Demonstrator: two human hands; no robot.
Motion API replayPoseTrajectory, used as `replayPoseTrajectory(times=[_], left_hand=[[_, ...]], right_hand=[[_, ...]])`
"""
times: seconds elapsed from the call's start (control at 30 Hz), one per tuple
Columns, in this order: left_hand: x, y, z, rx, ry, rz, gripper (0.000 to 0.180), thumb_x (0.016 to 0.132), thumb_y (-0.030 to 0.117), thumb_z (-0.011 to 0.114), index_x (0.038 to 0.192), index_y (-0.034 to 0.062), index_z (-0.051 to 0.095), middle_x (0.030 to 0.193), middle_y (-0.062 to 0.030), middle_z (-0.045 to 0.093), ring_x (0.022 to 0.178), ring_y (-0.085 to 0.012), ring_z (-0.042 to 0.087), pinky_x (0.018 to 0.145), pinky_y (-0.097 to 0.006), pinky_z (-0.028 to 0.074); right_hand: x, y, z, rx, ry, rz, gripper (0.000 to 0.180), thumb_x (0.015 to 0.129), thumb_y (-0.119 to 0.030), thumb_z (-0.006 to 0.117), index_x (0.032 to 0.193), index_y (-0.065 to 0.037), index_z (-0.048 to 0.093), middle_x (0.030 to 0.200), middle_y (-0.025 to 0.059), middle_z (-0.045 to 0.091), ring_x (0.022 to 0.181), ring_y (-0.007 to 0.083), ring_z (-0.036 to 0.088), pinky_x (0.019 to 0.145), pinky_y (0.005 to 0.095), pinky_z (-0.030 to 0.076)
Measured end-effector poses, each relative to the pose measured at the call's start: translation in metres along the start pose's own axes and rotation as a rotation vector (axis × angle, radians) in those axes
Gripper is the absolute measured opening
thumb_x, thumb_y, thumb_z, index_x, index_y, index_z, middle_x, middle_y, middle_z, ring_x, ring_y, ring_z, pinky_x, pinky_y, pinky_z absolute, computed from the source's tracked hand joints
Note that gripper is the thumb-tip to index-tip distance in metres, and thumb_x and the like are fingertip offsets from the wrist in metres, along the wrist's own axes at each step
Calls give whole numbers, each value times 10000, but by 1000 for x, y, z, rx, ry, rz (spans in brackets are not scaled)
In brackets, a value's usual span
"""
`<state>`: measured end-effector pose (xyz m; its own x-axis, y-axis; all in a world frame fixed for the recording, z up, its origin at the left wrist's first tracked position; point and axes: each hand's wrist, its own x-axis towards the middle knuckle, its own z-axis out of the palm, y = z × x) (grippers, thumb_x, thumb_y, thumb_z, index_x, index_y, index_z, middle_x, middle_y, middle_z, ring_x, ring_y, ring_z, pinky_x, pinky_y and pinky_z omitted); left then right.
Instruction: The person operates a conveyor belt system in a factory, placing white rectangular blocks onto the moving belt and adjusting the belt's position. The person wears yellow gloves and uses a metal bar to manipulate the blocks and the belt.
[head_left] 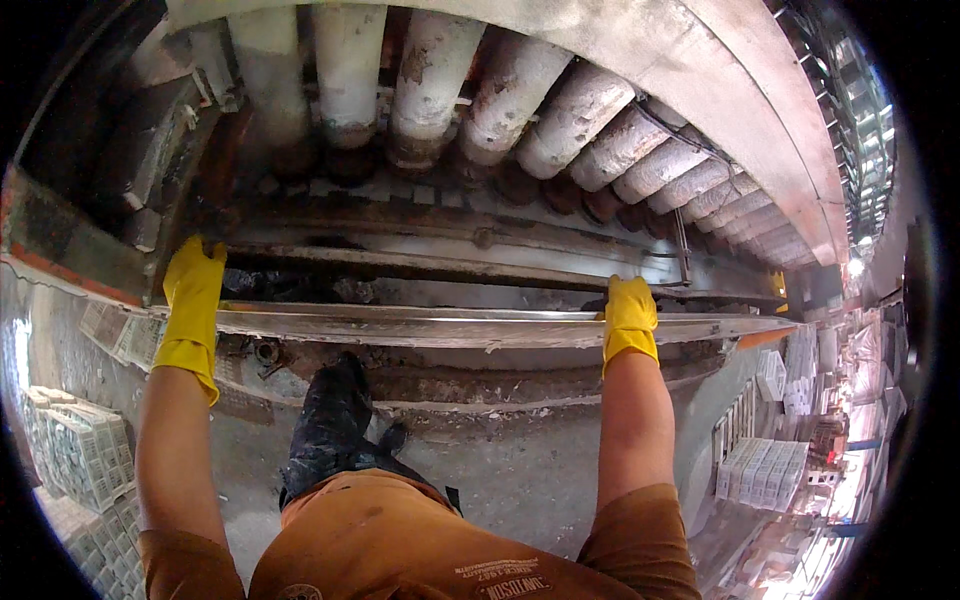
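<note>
Your orange shirt [400, 540] fills six o'clock. Ahead, both gloved hands curl shut over a long metal bar [450, 325] running nine to three o'clock: left hand [193, 290] at its nine o'clock end, right hand [630, 312] toward three. Rollers [520, 100] line up at twelve. White crates [75, 445] at eight hold pale packed pieces.

Stacked pale, white-wrapped rectangular packages [75, 450] at lower left on the floor; more flat whitish packs [125, 335] just above them; at right, upright rows of white boxed packages [765, 470] and a taller white stack [790, 375]; no screens visible.
</note>
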<state>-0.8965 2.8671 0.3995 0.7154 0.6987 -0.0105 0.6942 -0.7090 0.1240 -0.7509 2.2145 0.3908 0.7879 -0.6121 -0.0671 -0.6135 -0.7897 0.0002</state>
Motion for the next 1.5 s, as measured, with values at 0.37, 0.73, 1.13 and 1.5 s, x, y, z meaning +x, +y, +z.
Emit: replayPoseTrajectory(times=[0.37,0.73,1.13,1.5], left_hand=[[26,17,-5,2,-3,-9,487,930,472,627,1272,128,663,1295,-175,682,1203,-391,636,1007,-497,505],[33,27,-9,-24,-10,-16,489,919,487,620,1222,108,681,1247,-188,697,1163,-407,653,977,-508,519],[5,5,-4,4,-14,-21,526,934,482,622,1328,133,639,1342,-185,653,1254,-383,607,1044,-486,487],[-24,-18,-3,-68,-38,9,539,939,470,645,1333,102,635,1348,-163,661,1246,-361,619,1050,-459,481]], right_hand=[[26,-16,5,-34,16,-91,554,919,-517,570,1221,-74,707,1242,201,710,1133,420,676,857,552,493],[23,-39,-15,-11,-48,1,582,909,-548,601,1263,-93,686,1301,217,678,1188,436,646,907,571,487],[-17,0,-19,-252,-15,-276,346,938,-318,651,1258,-195,695,1239,181,684,1171,406,661,849,558,548],[-15,35,7,67,-52,-45,580,922,-552,563,1252,-88,670,1293,195,684,1190,422,645,918,560,494]])
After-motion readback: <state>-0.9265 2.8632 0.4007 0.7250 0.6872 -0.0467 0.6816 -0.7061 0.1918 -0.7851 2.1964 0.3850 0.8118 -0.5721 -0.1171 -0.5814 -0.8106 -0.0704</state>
